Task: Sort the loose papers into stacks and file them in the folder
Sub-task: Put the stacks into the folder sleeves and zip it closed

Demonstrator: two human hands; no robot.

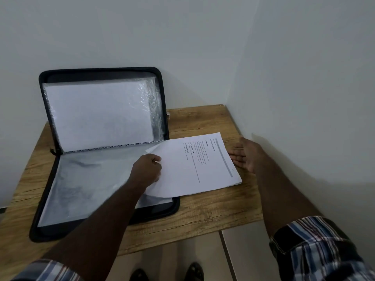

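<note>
We see the left hand (146,169) pinching the near edge of the papers (194,165), which overlap the open folder (101,151); the right hand (244,154), open-fingered, steadies their far edge on the table (213,209). Uneven lifting may fan or crease the sheets.
</note>
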